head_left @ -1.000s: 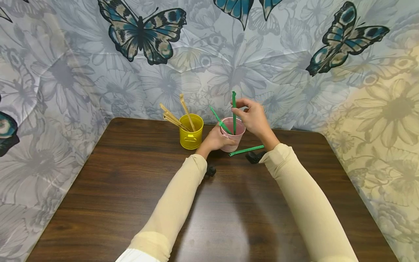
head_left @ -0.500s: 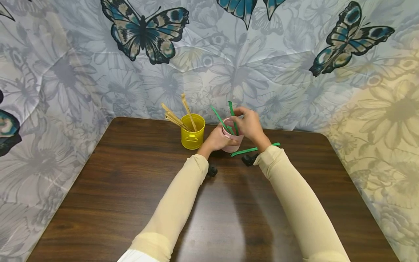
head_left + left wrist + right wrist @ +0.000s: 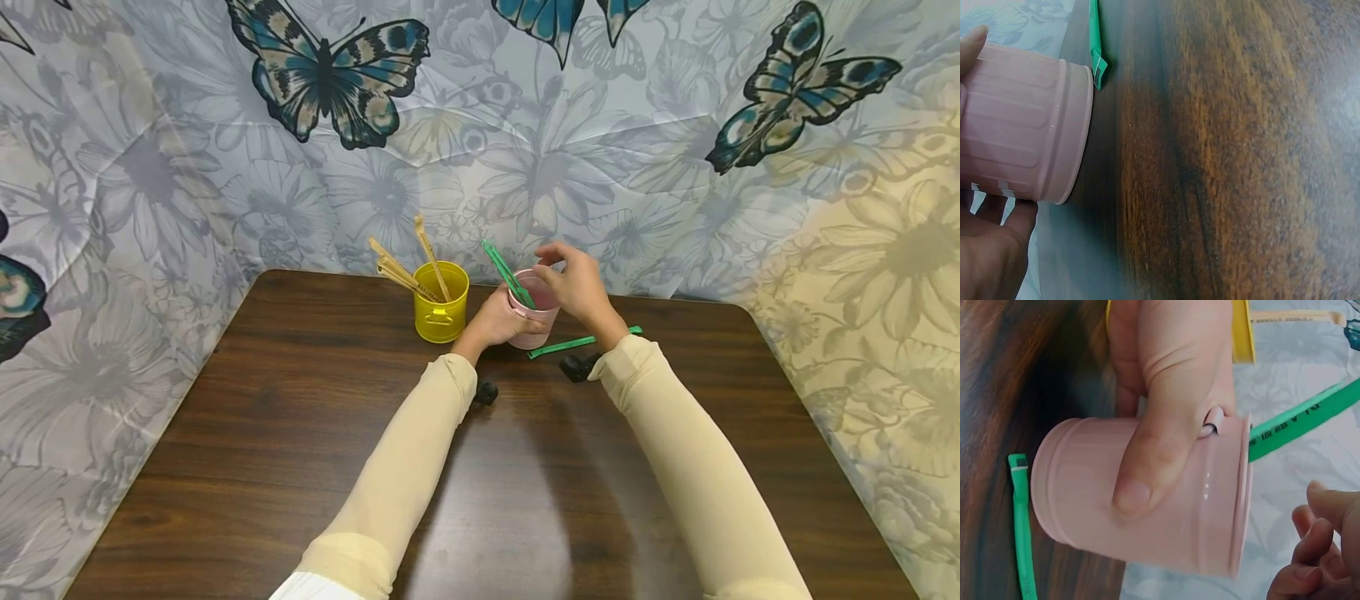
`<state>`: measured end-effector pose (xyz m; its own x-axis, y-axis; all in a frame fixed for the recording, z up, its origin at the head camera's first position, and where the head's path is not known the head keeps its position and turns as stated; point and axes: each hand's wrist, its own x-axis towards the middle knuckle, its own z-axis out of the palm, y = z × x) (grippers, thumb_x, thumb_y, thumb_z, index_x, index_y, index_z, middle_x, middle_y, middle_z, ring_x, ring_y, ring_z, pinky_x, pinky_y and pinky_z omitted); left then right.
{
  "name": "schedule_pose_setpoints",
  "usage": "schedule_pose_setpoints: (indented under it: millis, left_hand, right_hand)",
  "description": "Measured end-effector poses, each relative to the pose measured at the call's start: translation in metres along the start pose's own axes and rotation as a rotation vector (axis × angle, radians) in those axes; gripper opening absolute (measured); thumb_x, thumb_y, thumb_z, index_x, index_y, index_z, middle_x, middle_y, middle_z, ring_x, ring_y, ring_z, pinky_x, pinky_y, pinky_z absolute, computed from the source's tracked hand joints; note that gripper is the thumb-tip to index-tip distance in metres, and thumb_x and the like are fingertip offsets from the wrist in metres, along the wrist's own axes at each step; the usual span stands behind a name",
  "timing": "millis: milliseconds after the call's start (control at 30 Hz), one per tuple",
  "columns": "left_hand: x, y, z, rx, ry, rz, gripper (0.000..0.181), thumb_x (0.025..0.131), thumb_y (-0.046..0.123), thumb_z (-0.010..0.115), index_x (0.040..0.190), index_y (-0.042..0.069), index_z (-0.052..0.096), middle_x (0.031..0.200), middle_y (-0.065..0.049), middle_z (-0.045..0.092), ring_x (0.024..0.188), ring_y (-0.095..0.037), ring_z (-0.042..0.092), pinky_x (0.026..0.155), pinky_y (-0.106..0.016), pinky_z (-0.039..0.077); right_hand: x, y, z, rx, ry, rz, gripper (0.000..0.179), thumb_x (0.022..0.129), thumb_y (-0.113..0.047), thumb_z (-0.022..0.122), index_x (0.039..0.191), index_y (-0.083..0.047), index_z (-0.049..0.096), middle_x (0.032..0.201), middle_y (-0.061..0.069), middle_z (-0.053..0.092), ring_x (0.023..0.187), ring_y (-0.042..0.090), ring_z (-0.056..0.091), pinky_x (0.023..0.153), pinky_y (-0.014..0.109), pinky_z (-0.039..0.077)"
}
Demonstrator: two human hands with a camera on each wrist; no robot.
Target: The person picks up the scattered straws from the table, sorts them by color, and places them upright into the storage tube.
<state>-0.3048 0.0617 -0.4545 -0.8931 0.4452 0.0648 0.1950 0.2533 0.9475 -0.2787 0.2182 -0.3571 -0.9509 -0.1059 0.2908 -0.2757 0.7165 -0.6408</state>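
Note:
My left hand point(image 3: 491, 322) grips the small pink bucket point(image 3: 547, 320) from its left side. In the right wrist view, the left thumb point(image 3: 1147, 469) lies across the bucket wall below a small handle lug. Slim green wrapped sticks point(image 3: 502, 271) lean together out of the bucket toward its left rim. Just above the right rim hovers my right hand point(image 3: 583, 287), fingers loosely bent and nothing between them. Another green wrapped stick point(image 3: 557, 347) lies on the table in front of the bucket, partly hidden behind the right wrist.
A yellow bucket point(image 3: 438, 327) with several tan wrapped sticks point(image 3: 400, 272) stands left of the pink one. Both are near the back edge of the dark wooden table point(image 3: 300, 433). A butterfly-print cloth point(image 3: 637, 200) hangs behind it.
My right hand has lowered a green stick into the pink bucket and let it go; it now leans left beside the other. The left hand keeps its hold on the bucket.

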Motion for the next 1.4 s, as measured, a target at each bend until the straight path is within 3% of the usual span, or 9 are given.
schedule_pose_setpoints:
  millis: [167, 300, 500, 733, 900, 1133, 1400]
  left_hand:
    - [0.001, 0.000, 0.001, -0.008, 0.006, 0.028, 0.094, 0.074, 0.022, 0.092, 0.151, 0.019, 0.039, 0.141, -0.006, 0.059, 0.129, -0.023, 0.058, 0.113, -0.040, 0.047]
    - [0.000, 0.000, 0.002, -0.004, 0.013, 0.032, 0.093, 0.073, 0.021, 0.092, 0.150, 0.019, 0.041, 0.139, -0.006, 0.060, 0.128, -0.023, 0.058, 0.112, -0.039, 0.047]
    - [-0.003, 0.002, 0.003, 0.003, 0.039, 0.039, 0.094, 0.071, 0.020, 0.093, 0.150, 0.015, 0.042, 0.137, -0.009, 0.062, 0.126, -0.024, 0.060, 0.112, -0.041, 0.047]
    - [-0.003, 0.001, 0.003, 0.001, 0.023, 0.003, 0.090, 0.073, 0.023, 0.093, 0.147, 0.015, 0.044, 0.135, -0.007, 0.063, 0.126, -0.023, 0.060, 0.111, -0.040, 0.048]
    - [-0.002, 0.000, 0.004, -0.012, 0.014, -0.006, 0.087, 0.073, 0.023, 0.093, 0.146, 0.017, 0.044, 0.135, -0.006, 0.063, 0.125, -0.022, 0.060, 0.112, -0.040, 0.047]
    - [-0.001, -0.002, 0.003, -0.018, 0.020, 0.010, 0.086, 0.074, 0.021, 0.092, 0.145, 0.017, 0.045, 0.134, -0.005, 0.064, 0.125, -0.021, 0.060, 0.112, -0.041, 0.047]
    - [0.000, -0.002, 0.003, -0.010, 0.014, 0.019, 0.086, 0.073, 0.021, 0.093, 0.145, 0.018, 0.046, 0.134, -0.006, 0.064, 0.126, -0.023, 0.060, 0.112, -0.040, 0.047]
  right_hand:
    - [-0.012, 0.007, -0.010, -0.007, -0.001, -0.011, 0.025, 0.099, -0.016, 0.067, 0.122, -0.007, 0.070, 0.112, 0.014, 0.072, 0.055, 0.008, 0.046, 0.052, 0.023, 0.040]
    - [-0.026, 0.018, -0.017, -0.044, 0.001, -0.049, 0.024, 0.097, -0.014, 0.069, 0.120, -0.006, 0.070, 0.110, 0.014, 0.072, 0.054, 0.011, 0.046, 0.051, 0.025, 0.040]
    - [-0.048, 0.039, -0.018, -0.074, 0.005, -0.077, 0.020, 0.095, -0.011, 0.072, 0.113, -0.002, 0.072, 0.107, 0.015, 0.074, 0.082, 0.026, 0.066, 0.072, 0.033, 0.051]
    - [-0.070, 0.059, -0.010, -0.074, -0.036, -0.005, 0.021, 0.096, -0.014, 0.071, 0.115, -0.004, 0.069, 0.113, 0.017, 0.072, 0.097, 0.033, 0.069, 0.083, 0.046, 0.056]
    - [-0.080, 0.074, -0.001, -0.089, -0.115, 0.008, 0.027, 0.096, -0.014, 0.071, 0.120, -0.002, 0.067, 0.117, 0.019, 0.068, 0.103, 0.038, 0.067, 0.089, 0.051, 0.056]
    - [-0.086, 0.090, 0.009, -0.092, -0.198, 0.053, 0.036, 0.095, -0.016, 0.073, 0.127, -0.001, 0.066, 0.127, 0.022, 0.063, 0.114, 0.041, 0.063, 0.097, 0.054, 0.051]
    - [-0.089, 0.107, 0.013, -0.029, -0.264, 0.168, 0.054, 0.097, -0.020, 0.070, 0.144, -0.001, 0.052, 0.143, 0.028, 0.049, 0.130, 0.045, 0.047, 0.108, 0.061, 0.041]
